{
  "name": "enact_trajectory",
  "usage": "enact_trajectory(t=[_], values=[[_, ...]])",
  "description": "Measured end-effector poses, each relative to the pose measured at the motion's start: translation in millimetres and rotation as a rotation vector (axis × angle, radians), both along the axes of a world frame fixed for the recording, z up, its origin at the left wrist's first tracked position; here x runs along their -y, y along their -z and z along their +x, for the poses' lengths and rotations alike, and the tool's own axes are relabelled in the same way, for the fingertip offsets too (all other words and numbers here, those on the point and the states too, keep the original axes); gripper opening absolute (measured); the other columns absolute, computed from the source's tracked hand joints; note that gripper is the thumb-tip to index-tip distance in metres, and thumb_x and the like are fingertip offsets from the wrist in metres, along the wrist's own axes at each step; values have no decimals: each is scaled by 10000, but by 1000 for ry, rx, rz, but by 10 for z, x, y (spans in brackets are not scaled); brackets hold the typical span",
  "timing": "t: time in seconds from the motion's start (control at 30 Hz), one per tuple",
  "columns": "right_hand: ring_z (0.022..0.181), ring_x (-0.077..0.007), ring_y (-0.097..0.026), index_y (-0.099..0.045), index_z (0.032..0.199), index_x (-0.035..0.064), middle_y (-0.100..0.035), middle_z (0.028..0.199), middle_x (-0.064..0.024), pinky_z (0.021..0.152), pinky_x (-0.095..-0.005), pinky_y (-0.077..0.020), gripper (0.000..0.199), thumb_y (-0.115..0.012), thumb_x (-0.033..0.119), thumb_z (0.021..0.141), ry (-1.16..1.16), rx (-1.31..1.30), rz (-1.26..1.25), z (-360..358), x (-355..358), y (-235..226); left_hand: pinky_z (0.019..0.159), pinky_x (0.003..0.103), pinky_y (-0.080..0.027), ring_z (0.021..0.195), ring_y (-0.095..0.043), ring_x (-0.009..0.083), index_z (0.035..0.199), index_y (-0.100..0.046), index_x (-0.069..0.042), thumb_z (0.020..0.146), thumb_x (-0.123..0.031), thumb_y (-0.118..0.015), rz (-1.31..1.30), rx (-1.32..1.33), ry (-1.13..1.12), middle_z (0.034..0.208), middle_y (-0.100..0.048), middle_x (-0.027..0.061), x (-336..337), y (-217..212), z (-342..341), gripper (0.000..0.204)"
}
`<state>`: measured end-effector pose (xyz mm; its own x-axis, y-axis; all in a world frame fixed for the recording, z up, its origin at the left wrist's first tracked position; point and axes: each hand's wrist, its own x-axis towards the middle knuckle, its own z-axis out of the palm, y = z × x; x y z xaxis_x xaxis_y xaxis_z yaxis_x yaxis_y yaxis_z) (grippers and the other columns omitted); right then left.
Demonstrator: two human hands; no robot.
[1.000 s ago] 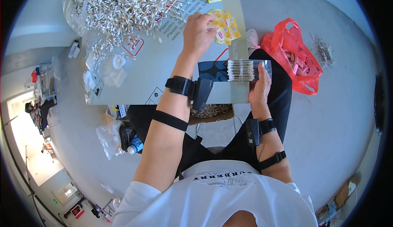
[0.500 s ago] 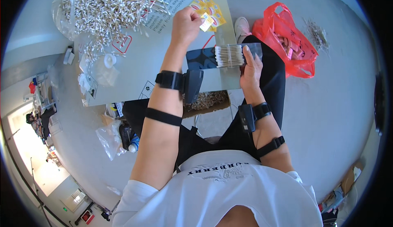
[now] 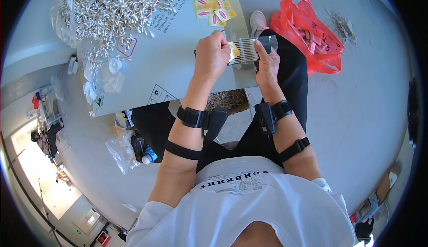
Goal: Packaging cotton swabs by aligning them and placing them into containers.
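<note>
The left hand [image 3: 211,54] is closed in a pinch on a small yellow card [image 3: 233,50], thumb and forefinger at its left side. The card lies against the left end of a row of cotton swabs [image 3: 248,51], just to the right of the knuckles. The right hand [image 3: 268,65] grips the right end of the clear sleeve [image 3: 271,41] that carries the row, thumb over the top; its other fingers are mostly hidden. Whether the swabs lie in the sleeve or on it, I cannot tell. The sleeve's dark left end shows a little beyond the left hand.

Both hands work by the near right corner of the worktop [image 3: 174,55]. The sleeve's right end reaches past the worktop's right edge, above the person's dark-clad thigh [image 3: 292,68]. On the far side, near that edge, lies a cluster of yellow cards [image 3: 214,7], apart from the left hand. A big heap of loose swabs [image 3: 107,10] takes the far left, and plain grey surface stretches between it and the left hand. Below the near edge is a cardboard box [image 3: 241,108] of swabs; to the right, beyond the thigh, a red plastic bag [image 3: 325,62] stands on the floor [image 3: 352,126].
</note>
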<state>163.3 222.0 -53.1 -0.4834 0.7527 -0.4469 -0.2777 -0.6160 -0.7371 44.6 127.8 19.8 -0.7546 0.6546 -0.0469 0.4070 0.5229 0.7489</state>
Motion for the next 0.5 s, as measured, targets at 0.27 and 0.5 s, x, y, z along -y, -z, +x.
enact_trajectory(t=[0.27,0.5], values=[[779,-119,-659,-633,990,33,-697,905,-26,729,-276,-530,218,-749,186,886,-34,48,50,-8,-5,-46,558,303,-475,572,-604,146,752,-623,25,768,11,-684,23,69,68,638,-647,93,-62,39,-4,64],[751,-91,-617,-687,949,23,-693,862,-3,710,-257,-490,153,-753,140,877,-16,26,57,-16,5,-55,571,351,-478,586,-626,237,772,-647,23,740,-24,-723,-49,-8,168,652,-638,146,-127,40,-96,95]])
